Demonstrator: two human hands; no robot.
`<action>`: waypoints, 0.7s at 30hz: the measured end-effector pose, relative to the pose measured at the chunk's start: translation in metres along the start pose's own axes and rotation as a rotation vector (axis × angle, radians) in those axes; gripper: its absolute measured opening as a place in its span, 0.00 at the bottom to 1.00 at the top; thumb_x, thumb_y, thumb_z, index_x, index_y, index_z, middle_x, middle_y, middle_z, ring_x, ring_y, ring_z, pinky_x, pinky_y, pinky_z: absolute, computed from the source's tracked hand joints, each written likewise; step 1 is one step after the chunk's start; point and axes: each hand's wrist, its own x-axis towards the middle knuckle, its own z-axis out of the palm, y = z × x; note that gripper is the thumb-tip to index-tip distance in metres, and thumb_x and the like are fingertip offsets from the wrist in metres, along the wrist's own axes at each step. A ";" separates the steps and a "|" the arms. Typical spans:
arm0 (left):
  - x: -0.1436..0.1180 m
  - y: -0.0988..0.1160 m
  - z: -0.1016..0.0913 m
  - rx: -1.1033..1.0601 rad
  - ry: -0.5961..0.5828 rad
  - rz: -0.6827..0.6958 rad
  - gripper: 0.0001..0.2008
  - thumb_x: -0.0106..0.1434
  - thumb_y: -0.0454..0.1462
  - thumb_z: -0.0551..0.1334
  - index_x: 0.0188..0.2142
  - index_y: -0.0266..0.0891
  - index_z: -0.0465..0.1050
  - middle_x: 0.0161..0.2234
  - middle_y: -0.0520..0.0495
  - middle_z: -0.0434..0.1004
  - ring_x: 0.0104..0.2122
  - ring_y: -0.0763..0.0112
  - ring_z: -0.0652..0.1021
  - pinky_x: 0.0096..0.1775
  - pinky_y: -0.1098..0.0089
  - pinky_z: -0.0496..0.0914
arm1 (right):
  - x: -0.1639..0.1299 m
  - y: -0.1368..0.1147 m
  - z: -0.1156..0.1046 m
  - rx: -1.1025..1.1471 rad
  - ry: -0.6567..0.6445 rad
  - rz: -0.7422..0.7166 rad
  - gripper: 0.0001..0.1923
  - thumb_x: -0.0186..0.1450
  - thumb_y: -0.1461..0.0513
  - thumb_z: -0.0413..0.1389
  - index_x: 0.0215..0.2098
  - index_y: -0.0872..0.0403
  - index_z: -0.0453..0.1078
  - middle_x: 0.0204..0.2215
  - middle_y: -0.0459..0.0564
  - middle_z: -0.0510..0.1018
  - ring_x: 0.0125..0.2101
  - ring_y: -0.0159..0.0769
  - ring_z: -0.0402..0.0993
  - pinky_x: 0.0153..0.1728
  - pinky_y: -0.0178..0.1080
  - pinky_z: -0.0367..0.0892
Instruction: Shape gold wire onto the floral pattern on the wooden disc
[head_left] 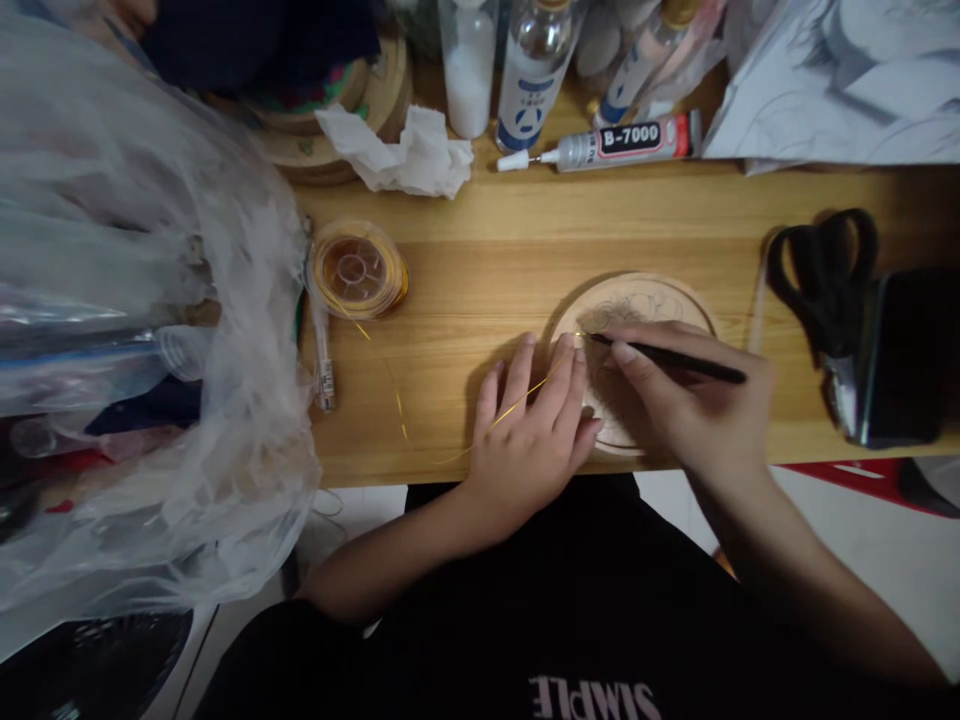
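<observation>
A round wooden disc [660, 290] with a drawn line design lies near the table's front edge. My left hand [529, 430] rests flat, its fingertips on the disc's left side. Thin gold wire [517, 403] crosses over the fingers and reaches toward the fingertips; whether they pin it I cannot tell. In my right hand [690, 400] are slim black tweezers [675, 362], held like a pen. Their tip meets a small gold glint beside my left fingertips. Part of the design is hidden under both hands.
Left of the disc stands a spool of gold wire [356, 270], with a loose gold piece [401, 415] and a clear pen [322, 360] nearby. Plastic bags [247, 300] crowd the left. A glue tube [622, 143], bottles [534, 80], and crumpled tissue [412, 155] line the back. Black scissors [821, 275] and a phone [907, 360] lie right.
</observation>
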 end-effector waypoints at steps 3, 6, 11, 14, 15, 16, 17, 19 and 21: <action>0.000 0.000 -0.001 0.010 -0.004 0.012 0.25 0.71 0.46 0.49 0.60 0.33 0.66 0.62 0.46 0.67 0.60 0.52 0.66 0.55 0.55 0.62 | -0.010 -0.003 0.009 -0.022 0.095 -0.056 0.10 0.61 0.66 0.61 0.40 0.47 0.78 0.37 0.46 0.83 0.38 0.36 0.80 0.41 0.41 0.77; 0.000 0.000 -0.002 0.016 -0.009 0.010 0.25 0.70 0.45 0.51 0.60 0.33 0.66 0.62 0.48 0.66 0.60 0.52 0.66 0.56 0.56 0.62 | -0.016 -0.005 0.018 -0.040 0.177 -0.101 0.12 0.61 0.67 0.60 0.40 0.47 0.78 0.37 0.46 0.83 0.39 0.36 0.80 0.42 0.42 0.76; -0.001 0.000 -0.002 0.023 0.010 0.014 0.24 0.70 0.43 0.51 0.60 0.33 0.66 0.62 0.49 0.67 0.59 0.52 0.67 0.55 0.56 0.63 | -0.024 -0.008 0.033 -0.039 0.274 -0.086 0.11 0.62 0.67 0.59 0.40 0.49 0.78 0.38 0.47 0.82 0.39 0.36 0.79 0.44 0.43 0.76; -0.002 -0.001 -0.001 0.023 0.020 0.024 0.24 0.70 0.43 0.49 0.60 0.33 0.66 0.62 0.48 0.67 0.59 0.51 0.67 0.56 0.55 0.63 | -0.028 -0.010 0.042 -0.046 0.347 -0.076 0.10 0.62 0.67 0.58 0.40 0.50 0.78 0.37 0.47 0.82 0.39 0.35 0.79 0.43 0.41 0.75; -0.002 -0.002 -0.001 0.019 0.020 0.028 0.24 0.70 0.43 0.49 0.60 0.32 0.66 0.62 0.47 0.66 0.59 0.50 0.67 0.56 0.55 0.63 | -0.029 -0.010 0.044 -0.049 0.365 -0.075 0.10 0.62 0.67 0.58 0.39 0.50 0.78 0.37 0.47 0.82 0.38 0.34 0.79 0.43 0.41 0.75; -0.002 -0.002 -0.001 0.014 0.008 0.030 0.25 0.70 0.43 0.50 0.60 0.32 0.65 0.62 0.47 0.65 0.60 0.50 0.67 0.56 0.55 0.63 | -0.029 -0.011 0.045 -0.051 0.370 -0.074 0.10 0.62 0.67 0.58 0.39 0.50 0.78 0.37 0.47 0.82 0.38 0.34 0.79 0.43 0.41 0.75; -0.003 -0.002 -0.002 0.009 -0.011 0.030 0.25 0.70 0.43 0.50 0.61 0.32 0.65 0.63 0.46 0.65 0.60 0.50 0.66 0.56 0.54 0.63 | -0.029 -0.011 0.044 -0.051 0.362 -0.069 0.09 0.62 0.67 0.58 0.39 0.50 0.78 0.37 0.47 0.82 0.39 0.34 0.79 0.43 0.41 0.75; -0.003 -0.002 -0.003 -0.002 -0.061 0.020 0.25 0.70 0.44 0.51 0.61 0.32 0.64 0.64 0.45 0.63 0.62 0.50 0.64 0.57 0.54 0.63 | -0.025 -0.012 0.035 -0.028 0.314 -0.040 0.09 0.62 0.66 0.59 0.38 0.50 0.78 0.36 0.47 0.83 0.39 0.35 0.79 0.43 0.41 0.74; -0.003 -0.002 -0.005 -0.015 -0.093 0.010 0.25 0.71 0.45 0.50 0.61 0.33 0.64 0.64 0.45 0.63 0.63 0.50 0.63 0.58 0.54 0.63 | -0.017 -0.013 0.018 0.025 0.235 0.007 0.07 0.60 0.64 0.61 0.36 0.49 0.79 0.36 0.46 0.83 0.38 0.35 0.79 0.41 0.40 0.74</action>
